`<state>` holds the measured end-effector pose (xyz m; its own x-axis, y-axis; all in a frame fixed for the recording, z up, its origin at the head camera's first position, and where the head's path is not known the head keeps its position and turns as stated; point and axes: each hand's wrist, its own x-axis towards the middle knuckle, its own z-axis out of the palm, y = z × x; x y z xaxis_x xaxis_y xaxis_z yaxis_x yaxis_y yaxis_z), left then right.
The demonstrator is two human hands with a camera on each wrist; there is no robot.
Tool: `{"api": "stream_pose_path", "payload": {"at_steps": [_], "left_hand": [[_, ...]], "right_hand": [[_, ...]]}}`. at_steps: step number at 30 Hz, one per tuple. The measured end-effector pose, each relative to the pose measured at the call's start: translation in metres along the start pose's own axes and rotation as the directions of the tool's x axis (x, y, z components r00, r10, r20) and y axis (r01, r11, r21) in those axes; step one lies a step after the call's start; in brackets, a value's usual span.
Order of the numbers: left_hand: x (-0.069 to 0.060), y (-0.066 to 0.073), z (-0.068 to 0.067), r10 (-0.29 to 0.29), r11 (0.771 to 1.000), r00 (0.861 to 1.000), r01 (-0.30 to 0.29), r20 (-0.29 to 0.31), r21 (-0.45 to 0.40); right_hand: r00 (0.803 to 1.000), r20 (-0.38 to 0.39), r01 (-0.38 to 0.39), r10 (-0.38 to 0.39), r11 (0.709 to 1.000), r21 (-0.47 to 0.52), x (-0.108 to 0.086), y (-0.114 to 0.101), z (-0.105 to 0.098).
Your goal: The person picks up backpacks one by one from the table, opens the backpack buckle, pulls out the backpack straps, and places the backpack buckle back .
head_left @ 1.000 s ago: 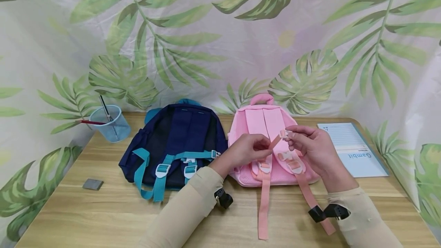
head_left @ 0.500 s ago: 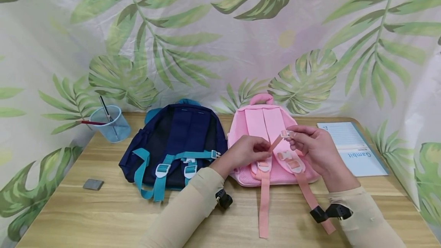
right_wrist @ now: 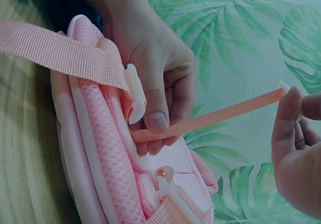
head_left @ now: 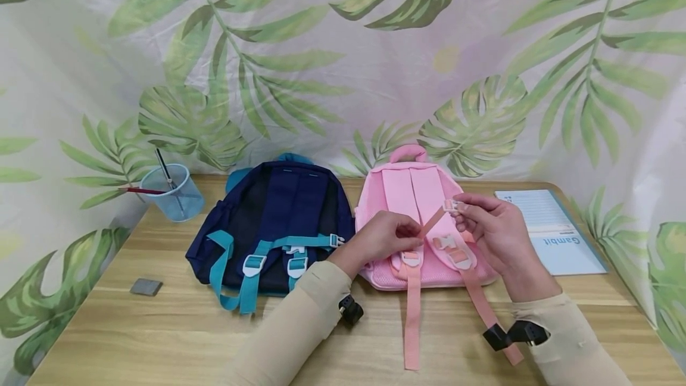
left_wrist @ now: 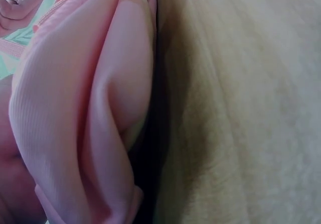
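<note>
A pink backpack (head_left: pixel 396 279) lies on the table with its straps facing up. From its strap area a narrow peach webbing strap (right_wrist: pixel 220 114) stretches taut between the two hands. My left hand (head_left: pixel 387 234) pinches the strap between thumb and fingers close to the bag, as the right wrist view shows. My right hand (head_left: pixel 495 228) holds a small white buckle (head_left: pixel 450 206) at the strap's far end, raised above the bag. On the bag a matching pink-white clip piece (head_left: pixel 443 243) rests on the other shoulder strap. The left wrist view mostly shows the bag's pink side (left_wrist: pixel 65 93).
To the left lies a navy backpack (head_left: pixel 292 201) with teal straps. Beyond it stand a blue mesh cup (head_left: pixel 179 201) with pencils and a grey eraser-like block (head_left: pixel 146 286). A notebook (head_left: pixel 563 255) lies at the right. Two loose peach strap ends hang toward the front.
My right hand has shifted slightly right with the white buckle, so more of the strap shows between the hands. The left hand stays nearly still.
</note>
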<state>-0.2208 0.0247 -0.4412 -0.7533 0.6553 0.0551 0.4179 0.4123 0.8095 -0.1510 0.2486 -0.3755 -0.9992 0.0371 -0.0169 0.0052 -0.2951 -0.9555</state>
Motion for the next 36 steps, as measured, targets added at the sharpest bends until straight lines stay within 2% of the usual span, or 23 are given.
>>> {"api": "stream_pose_path", "payload": {"at_steps": [7, 10, 15, 19, 26, 29, 32, 36], "left_hand": [[0.001, -0.001, 0.001, -0.011, 1.000, 1.000, 0.011, 0.003, 0.001], [0.001, -0.001, 0.002, -0.016, 1.000, 1.000, 0.016, 0.005, -0.005], [0.000, -0.001, 0.003, -0.036, 0.999, 0.999, 0.037, 0.007, -0.041], [-0.001, -0.004, 0.003, -0.039, 0.997, 0.999, 0.039, 0.006, -0.066], [0.000, -0.004, 0.003, -0.042, 0.997, 0.999, 0.043, 0.017, -0.057], [0.001, -0.004, 0.002, -0.049, 0.997, 0.999, 0.050, 0.023, -0.058], [0.001, -0.004, 0.002, -0.056, 0.997, 0.998, 0.058, 0.022, -0.057], [0.001, -0.004, 0.003, -0.065, 0.996, 0.998, 0.066, 0.016, -0.057]], "right_hand": [[1.000, 0.025, 0.019, -0.018, 1.000, -0.020, 0.000, -0.001, -0.002], [0.997, 0.051, 0.054, -0.051, 0.996, -0.071, -0.001, -0.001, -0.006], [0.991, 0.091, 0.112, -0.099, 0.982, -0.154, -0.001, -0.003, -0.020], [0.991, 0.097, 0.104, -0.088, 0.979, -0.178, -0.001, -0.004, -0.032], [0.994, 0.086, 0.085, -0.064, 0.962, -0.258, -0.006, 0.000, -0.061], [0.994, 0.090, 0.081, -0.055, 0.945, -0.317, -0.005, 0.002, -0.073], [0.996, 0.084, 0.053, -0.017, 0.898, -0.437, -0.005, 0.002, -0.085], [0.995, 0.095, 0.028, 0.033, 0.818, -0.575, -0.005, 0.004, -0.096]]}}
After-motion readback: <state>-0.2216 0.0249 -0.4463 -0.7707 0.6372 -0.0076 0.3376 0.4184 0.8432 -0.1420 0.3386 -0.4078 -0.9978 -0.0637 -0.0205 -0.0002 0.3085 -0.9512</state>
